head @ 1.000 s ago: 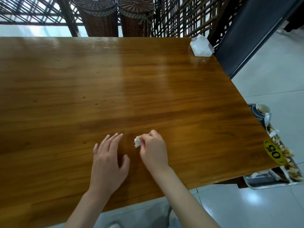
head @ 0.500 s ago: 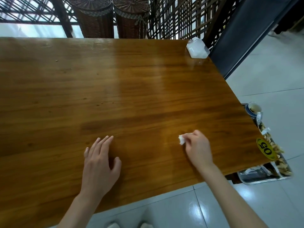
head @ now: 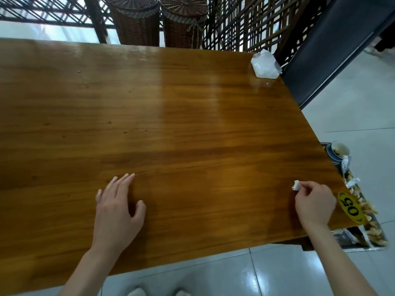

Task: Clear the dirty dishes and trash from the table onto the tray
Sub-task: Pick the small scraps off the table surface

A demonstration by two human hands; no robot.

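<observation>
My right hand [head: 314, 202] pinches a small crumpled white paper scrap [head: 296, 185] just above the wooden table [head: 171, 116], close to its right edge. My left hand [head: 118, 207] lies flat on the table near the front, fingers straight and holding nothing. Beyond the right edge, lower than the tabletop, stands a metal tray [head: 352, 242] with food scraps, white wrappers and stacked cups [head: 338, 152]; the table hides most of it. A clear plastic tissue pack [head: 265, 65] sits at the table's far right corner.
A yellow "05" sticker [head: 350, 208] marks the table's right front corner. A few crumbs [head: 130, 130] lie mid-table. Two wicker baskets [head: 158, 20] and a dark lattice screen stand behind the table. A dark panel [head: 333, 43] rises at the right; tiled floor lies below.
My right hand has carried the paper scrap from the table's front middle to its right edge, toward the tray. My left hand has stayed flat in place.
</observation>
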